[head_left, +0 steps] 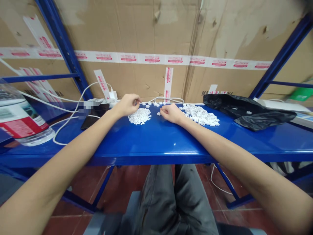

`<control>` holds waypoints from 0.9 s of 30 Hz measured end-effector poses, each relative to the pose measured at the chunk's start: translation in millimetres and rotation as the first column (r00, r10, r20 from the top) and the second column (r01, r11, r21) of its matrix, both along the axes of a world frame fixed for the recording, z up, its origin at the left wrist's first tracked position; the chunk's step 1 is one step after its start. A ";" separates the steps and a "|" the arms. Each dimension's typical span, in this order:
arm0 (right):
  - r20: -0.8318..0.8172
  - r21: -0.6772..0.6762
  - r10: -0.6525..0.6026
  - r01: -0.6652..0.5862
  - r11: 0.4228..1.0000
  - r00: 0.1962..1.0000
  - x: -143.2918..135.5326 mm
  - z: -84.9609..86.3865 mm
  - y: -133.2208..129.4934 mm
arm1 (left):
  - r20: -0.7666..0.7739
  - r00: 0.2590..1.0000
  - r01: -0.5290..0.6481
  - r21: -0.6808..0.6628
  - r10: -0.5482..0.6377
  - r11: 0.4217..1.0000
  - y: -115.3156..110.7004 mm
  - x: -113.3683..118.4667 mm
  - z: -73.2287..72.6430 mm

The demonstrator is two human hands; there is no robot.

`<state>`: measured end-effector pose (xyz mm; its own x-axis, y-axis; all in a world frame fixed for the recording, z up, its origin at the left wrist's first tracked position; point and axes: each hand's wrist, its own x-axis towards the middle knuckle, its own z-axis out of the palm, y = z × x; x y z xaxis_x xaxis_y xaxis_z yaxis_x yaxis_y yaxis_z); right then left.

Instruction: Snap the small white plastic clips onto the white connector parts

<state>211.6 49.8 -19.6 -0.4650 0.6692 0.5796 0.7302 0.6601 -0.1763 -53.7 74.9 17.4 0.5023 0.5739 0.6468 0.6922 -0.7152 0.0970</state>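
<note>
Sorting white clips, approx. midway: small pile (140, 116) by left hand (128, 104), larger pile (200, 115) beside right hand (171, 113). Both hands curled narrow; contents can't tell.

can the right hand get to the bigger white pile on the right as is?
Probably yes. The right hand rests on the blue shelf directly beside the larger pile of small white parts, and nothing lies between them. The black plastic bag sits further right, clear of that path.
</note>
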 end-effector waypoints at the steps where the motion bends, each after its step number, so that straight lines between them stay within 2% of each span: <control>1: 0.010 -0.003 -0.002 0.002 1.000 1.000 0.5 0.1 -0.9 | 0.001 1.000 0.008 0.004 -0.008 1.000 -1.5 1.8 0.2; 8: 0.062 -0.041 -0.012 0.015 0.999 0.998 5.3 4.3 -10.5 | -0.020 0.997 0.082 0.032 -0.081 0.996 -12.6 21.1 -1.5; 13: 0.037 -0.052 -0.037 0.039 0.998 0.999 3.3 6.0 -11.6 | -0.037 0.982 0.188 0.006 -0.188 0.982 -20.2 32.0 0.3; 19: 0.045 -0.077 -0.051 0.054 0.996 0.998 -1.2 1.8 -9.8 | 0.013 0.978 0.209 -0.032 -0.209 0.977 -23.4 31.4 2.8; 27: 0.037 -0.090 0.006 -0.002 0.996 0.999 8.2 0.1 -2.8 | 0.001 0.956 0.291 -0.059 -0.292 0.955 -30.8 37.2 1.8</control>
